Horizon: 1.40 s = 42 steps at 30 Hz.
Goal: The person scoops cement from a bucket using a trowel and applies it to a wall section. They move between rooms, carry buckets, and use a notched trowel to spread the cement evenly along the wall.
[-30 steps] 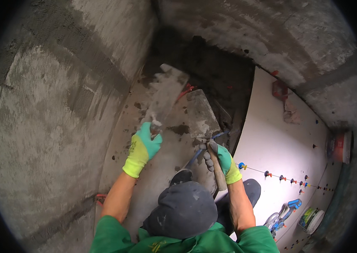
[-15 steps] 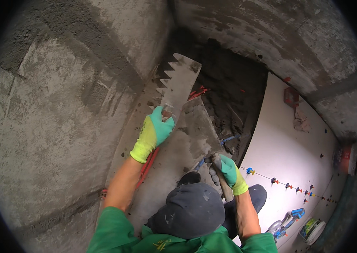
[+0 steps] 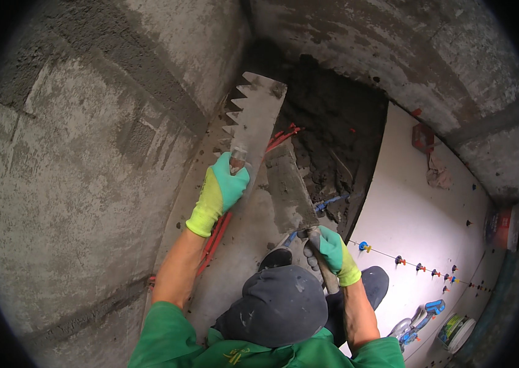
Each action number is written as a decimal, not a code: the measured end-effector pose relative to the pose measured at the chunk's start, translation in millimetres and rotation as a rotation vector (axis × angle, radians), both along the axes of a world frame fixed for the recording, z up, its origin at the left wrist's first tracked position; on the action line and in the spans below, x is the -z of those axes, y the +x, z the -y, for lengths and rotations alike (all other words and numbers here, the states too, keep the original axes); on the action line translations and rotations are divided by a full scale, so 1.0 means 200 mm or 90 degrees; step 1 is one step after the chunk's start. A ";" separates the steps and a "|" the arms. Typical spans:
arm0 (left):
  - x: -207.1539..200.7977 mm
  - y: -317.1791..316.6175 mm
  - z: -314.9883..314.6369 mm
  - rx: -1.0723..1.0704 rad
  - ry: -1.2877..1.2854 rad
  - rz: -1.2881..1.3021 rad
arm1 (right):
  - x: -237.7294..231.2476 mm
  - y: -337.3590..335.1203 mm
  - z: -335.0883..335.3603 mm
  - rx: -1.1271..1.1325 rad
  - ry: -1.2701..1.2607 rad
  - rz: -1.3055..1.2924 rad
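Note:
My left hand (image 3: 228, 184), in a green and yellow work glove, is closed round the grip of a notched trowel (image 3: 259, 107). Large pointed teeth line the left edge of its long metal blade. My right hand (image 3: 333, 250), gloved alike, grips the handle of a flat trowel (image 3: 290, 195) whose blade is smeared with grey mortar. The flat blade points away from me, to the right of the notched one and close to it. Dark wet mortar (image 3: 333, 110) covers the floor beyond both tools.
Large pale tiles (image 3: 403, 178) lie on the right, with several coloured levelling clips (image 3: 399, 260) along a joint. A blue tool (image 3: 419, 320) and a bucket (image 3: 456, 334) stand there. Red pipes (image 3: 215, 244) run along the floor on the left. Rough plastered walls (image 3: 75, 184) enclose the corner.
The notched trowel has shifted slightly left with my left hand. In my right hand the flat trowel's blade has turned and swung a little left; the right hand itself has barely moved.

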<state>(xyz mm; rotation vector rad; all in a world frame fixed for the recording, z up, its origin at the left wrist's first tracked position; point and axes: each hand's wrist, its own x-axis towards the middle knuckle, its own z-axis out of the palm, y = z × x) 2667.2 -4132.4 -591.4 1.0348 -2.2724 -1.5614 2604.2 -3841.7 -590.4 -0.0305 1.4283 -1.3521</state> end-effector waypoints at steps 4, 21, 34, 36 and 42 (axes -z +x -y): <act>0.00 0.00 -0.01 0.002 -0.007 0.002 | 0.03 0.01 -0.01 0.001 0.009 0.008; -0.02 0.06 -0.16 0.113 0.255 0.037 | 0.10 -0.02 0.13 0.092 -0.022 -0.033; -0.05 0.11 -0.28 0.096 0.337 0.064 | 0.26 -0.07 0.29 0.107 0.182 -0.461; -0.04 0.11 -0.30 0.072 0.345 0.060 | 0.25 -0.10 0.35 0.132 0.264 -0.553; -0.02 0.13 -0.26 -0.004 0.353 0.005 | 0.17 -0.27 0.32 0.248 0.332 -0.704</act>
